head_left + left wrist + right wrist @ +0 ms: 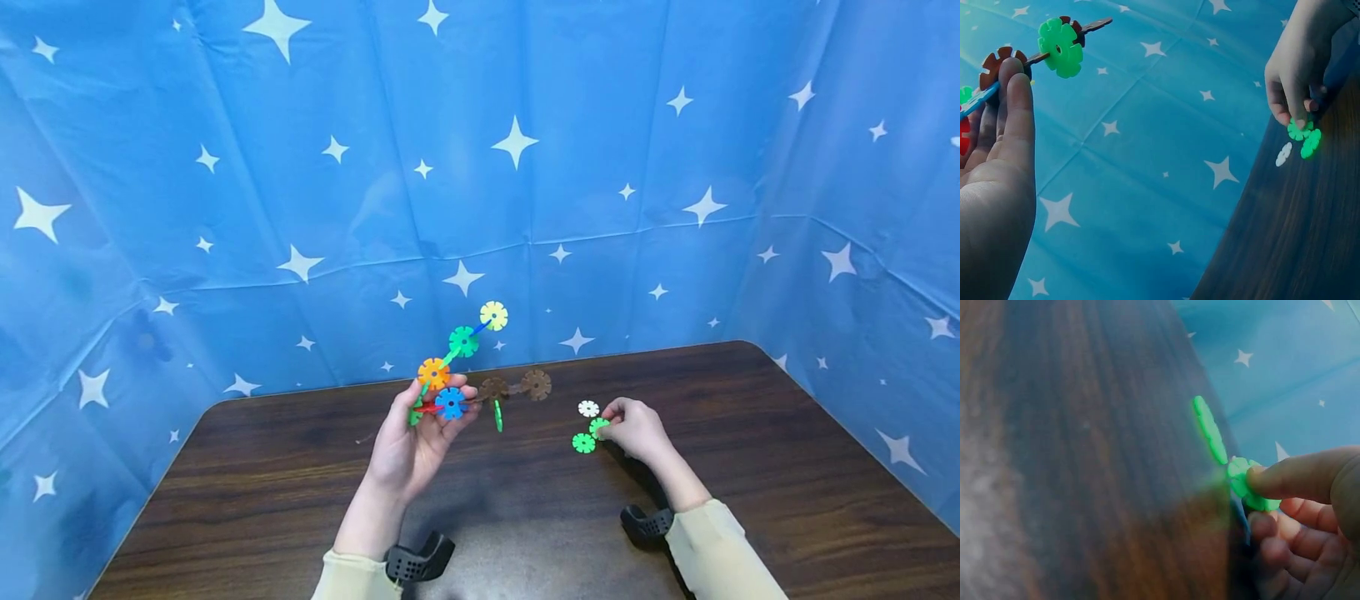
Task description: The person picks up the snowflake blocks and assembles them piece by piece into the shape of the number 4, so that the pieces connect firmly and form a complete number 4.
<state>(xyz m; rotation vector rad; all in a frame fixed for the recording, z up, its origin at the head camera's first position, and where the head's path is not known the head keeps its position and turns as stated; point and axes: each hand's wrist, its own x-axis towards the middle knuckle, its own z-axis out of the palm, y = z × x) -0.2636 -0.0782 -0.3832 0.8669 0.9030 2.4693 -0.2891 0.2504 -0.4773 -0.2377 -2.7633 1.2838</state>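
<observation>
My left hand [416,437] holds a linked chain of notched plastic discs above the table. An orange disc [433,373], a blue disc [451,403], a green disc [463,342] and a pale yellow disc [493,316] show in it. Brown discs [536,384] reach out to the right, with another green disc [1060,48] set edgewise among them. On the right, my right hand [636,429] pinches a loose green disc [1241,478] between thumb and fingers, low over the table. Beside it lie a second green disc [583,442] and a white disc [588,408].
The dark wood-grain table [525,508] has rounded far corners. Blue star-patterned cloth [480,208] hangs behind it and along both sides. Each wrist carries a black band mount [420,560].
</observation>
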